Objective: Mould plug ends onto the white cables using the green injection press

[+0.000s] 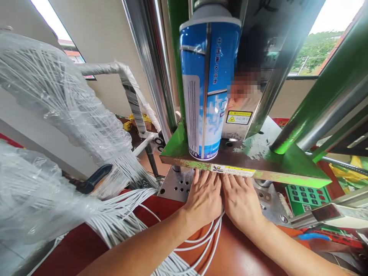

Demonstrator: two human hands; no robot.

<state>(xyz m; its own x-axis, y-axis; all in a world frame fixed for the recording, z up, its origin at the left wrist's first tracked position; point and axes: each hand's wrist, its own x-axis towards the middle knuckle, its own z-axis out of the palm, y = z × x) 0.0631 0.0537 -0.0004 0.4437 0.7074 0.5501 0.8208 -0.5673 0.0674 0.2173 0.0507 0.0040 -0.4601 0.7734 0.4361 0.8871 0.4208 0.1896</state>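
My left hand (204,200) and my right hand (241,200) are side by side at the machine's lower metal plate (174,187). Their fingers point forward beneath the green upper plate (189,163), which hides the fingertips. Several thin grey cables (211,239) rise in a loose loop from the red table and pass in between and under the palms. Both hands are closed around these cables, thumbs tucked out of sight. What the cable ends touch under the plate is hidden.
A blue spray can (202,92) stands on the upper plate, between steel columns. Plastic-wrapped cable bundles (63,92) hang over a frame at left, their loose ends spread across the red table (247,257). A green keypad panel (307,197) and blue-handled pliers (316,236) are at right.
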